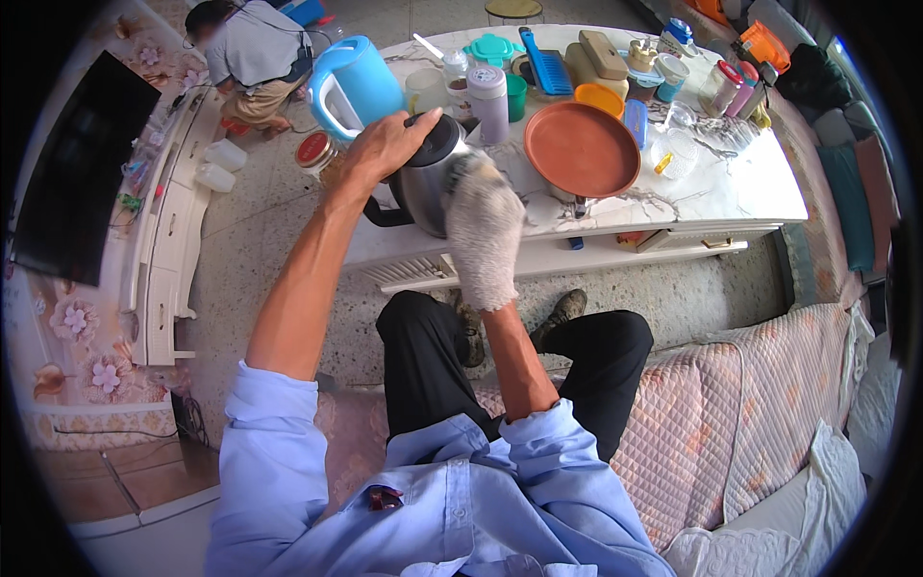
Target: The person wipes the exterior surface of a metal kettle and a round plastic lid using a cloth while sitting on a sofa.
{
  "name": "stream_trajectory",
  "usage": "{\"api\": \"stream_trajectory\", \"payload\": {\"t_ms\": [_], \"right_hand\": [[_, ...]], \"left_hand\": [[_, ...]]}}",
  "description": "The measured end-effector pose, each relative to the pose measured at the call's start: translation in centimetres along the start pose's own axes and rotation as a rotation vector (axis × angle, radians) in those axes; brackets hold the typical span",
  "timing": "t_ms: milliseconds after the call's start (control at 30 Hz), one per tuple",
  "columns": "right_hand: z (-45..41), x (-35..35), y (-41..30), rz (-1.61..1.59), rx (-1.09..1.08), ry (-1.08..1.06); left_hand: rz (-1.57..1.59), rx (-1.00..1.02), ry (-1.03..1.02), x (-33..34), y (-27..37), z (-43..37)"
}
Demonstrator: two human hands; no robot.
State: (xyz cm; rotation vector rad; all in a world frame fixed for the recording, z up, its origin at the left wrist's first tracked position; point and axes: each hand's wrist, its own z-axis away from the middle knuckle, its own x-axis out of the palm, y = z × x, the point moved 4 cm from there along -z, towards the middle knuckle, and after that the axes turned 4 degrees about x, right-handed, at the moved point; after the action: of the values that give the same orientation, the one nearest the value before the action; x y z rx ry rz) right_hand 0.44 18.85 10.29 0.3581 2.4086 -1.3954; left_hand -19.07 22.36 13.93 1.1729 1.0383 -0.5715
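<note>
A stainless steel electric kettle (420,189) with a black lid and black handle stands near the front edge of the marble-patterned table (692,195). My left hand (386,148), bare, rests on the kettle's lid rim with its thumb stretched across the top. On my right hand (484,216) is a whitish knitted glove, dirty at the fingers, pressed against the kettle's side; its fingertips are blurred. Behind the kettle are a light blue plastic pitcher (368,83) and a lilac lidded bottle (489,108). A jar with a red lid (313,148) is left of my left wrist.
A round reddish-brown tray (582,149) lies to the right, with a blue comb-like dustpan piece (551,72), an orange lid (599,99) and a glass bowl (676,153) around it. Another person (259,58) crouches at the back left. A quilted sofa (685,425) is beneath me.
</note>
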Motion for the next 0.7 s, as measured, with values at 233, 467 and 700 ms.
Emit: {"api": "stream_trajectory", "payload": {"t_ms": [233, 467, 700], "right_hand": [[-1.6, 1.2, 0.3, -0.063, -0.084, 0.007], [3.7, 3.9, 7.8, 0.254, 0.115, -0.153], [0.7, 1.5, -1.4, -0.18, -0.063, -0.008]], "left_hand": [[-0.055, -0.046, 0.066, 0.3, -0.4, -0.1], [-0.04, 0.008, 0.102, 0.7, -1.0, -0.4], [0.02, -0.016, 0.082, 0.5, -0.4, 0.1]]}}
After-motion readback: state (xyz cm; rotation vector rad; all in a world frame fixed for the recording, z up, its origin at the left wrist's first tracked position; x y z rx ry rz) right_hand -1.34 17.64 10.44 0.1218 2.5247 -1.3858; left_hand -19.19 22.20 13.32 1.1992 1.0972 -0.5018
